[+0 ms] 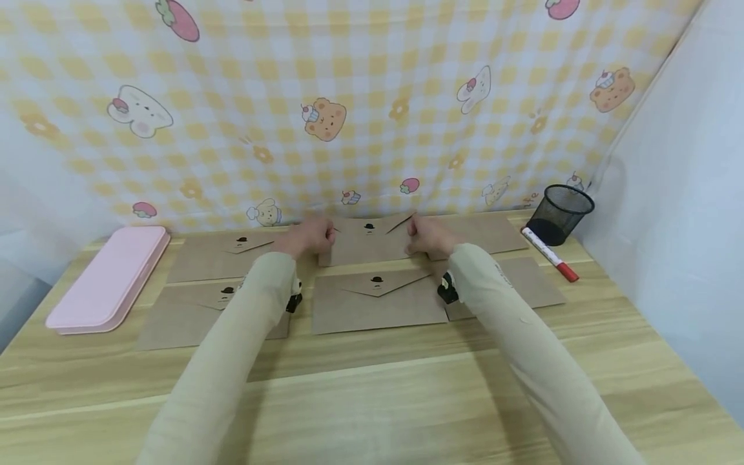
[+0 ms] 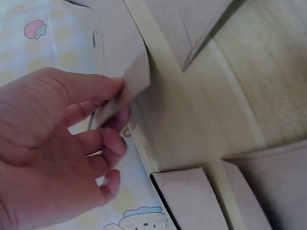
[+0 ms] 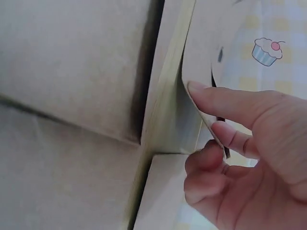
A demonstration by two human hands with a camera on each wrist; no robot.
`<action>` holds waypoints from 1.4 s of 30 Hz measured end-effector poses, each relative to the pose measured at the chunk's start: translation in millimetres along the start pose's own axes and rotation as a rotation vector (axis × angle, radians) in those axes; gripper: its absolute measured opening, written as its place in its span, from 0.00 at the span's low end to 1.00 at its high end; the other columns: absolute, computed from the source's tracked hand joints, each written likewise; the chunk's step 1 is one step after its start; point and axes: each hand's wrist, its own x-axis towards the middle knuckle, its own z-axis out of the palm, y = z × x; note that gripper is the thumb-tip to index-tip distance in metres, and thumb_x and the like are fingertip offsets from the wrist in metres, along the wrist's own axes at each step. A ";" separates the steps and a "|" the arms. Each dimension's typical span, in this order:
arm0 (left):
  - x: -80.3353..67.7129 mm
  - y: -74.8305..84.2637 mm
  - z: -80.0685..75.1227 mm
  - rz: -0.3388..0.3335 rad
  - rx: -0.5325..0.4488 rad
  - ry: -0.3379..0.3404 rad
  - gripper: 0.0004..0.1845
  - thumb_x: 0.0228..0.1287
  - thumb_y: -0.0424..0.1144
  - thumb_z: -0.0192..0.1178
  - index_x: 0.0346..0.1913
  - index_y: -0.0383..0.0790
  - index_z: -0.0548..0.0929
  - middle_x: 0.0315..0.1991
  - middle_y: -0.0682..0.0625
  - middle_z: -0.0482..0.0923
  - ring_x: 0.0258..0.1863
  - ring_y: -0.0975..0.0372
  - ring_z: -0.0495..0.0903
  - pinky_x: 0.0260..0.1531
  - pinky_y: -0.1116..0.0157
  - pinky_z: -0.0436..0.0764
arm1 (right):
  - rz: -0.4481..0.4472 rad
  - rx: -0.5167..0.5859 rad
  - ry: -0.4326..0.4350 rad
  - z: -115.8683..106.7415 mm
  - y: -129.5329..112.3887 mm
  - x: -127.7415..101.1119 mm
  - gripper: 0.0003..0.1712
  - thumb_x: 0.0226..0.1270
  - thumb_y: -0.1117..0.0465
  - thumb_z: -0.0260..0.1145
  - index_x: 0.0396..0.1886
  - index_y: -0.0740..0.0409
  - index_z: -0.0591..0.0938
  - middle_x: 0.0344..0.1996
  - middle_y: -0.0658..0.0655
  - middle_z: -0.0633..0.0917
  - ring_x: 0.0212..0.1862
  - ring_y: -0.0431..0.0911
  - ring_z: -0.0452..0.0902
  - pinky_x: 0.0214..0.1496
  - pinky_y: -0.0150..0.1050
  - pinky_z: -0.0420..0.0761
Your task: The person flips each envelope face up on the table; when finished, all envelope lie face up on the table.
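Both hands pinch a brown paper envelope (image 1: 369, 247) with a small black hat print, in the middle of the back row. My left hand (image 1: 309, 236) holds its left end, thumb on one face and fingers behind, as the left wrist view shows. At the opposite end, my right hand (image 3: 268, 139) pinches the edge between thumb and fingers. The envelope's ends bend up off the table. Just in front lies a similar envelope (image 1: 372, 313), flat with its pointed flap facing up. More envelopes lie on the left (image 1: 200, 261) and the right (image 1: 530, 279), partly under the forearms.
A pink case (image 1: 110, 278) lies at the table's left edge. Near the back right corner stand a black mesh pen holder (image 1: 546, 218) and, lying beside it, a red-capped marker (image 1: 549, 254). A yellow checked curtain (image 1: 372, 129) hangs directly behind the back row.
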 end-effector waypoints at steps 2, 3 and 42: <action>-2.4 1.0 0.4 -0.025 0.005 -0.042 0.13 0.49 0.22 0.42 0.16 0.42 0.62 0.15 0.53 0.57 0.16 0.64 0.56 0.21 0.68 0.59 | 0.014 -0.028 0.002 0.2 -1.0 -2.3 0.15 0.58 0.60 0.68 0.36 0.62 0.71 0.28 0.55 0.73 0.32 0.47 0.67 0.36 0.38 0.68; -3.3 1.5 0.7 -0.037 0.009 -0.057 0.13 0.50 0.22 0.42 0.16 0.42 0.61 0.14 0.53 0.56 0.15 0.64 0.55 0.20 0.68 0.58 | 0.023 -0.044 0.003 0.5 -1.2 -2.9 0.14 0.58 0.60 0.69 0.33 0.61 0.72 0.26 0.54 0.73 0.29 0.46 0.67 0.34 0.38 0.68; -53.6 137.7 80.7 0.317 0.097 0.109 0.03 0.62 0.38 0.57 0.32 0.43 0.77 0.30 0.55 0.72 0.33 0.63 0.68 0.35 0.69 0.68 | 0.075 0.207 0.676 2.0 132.5 -144.3 0.16 0.65 0.56 0.60 0.38 0.67 0.77 0.37 0.65 0.80 0.42 0.52 0.73 0.42 0.41 0.71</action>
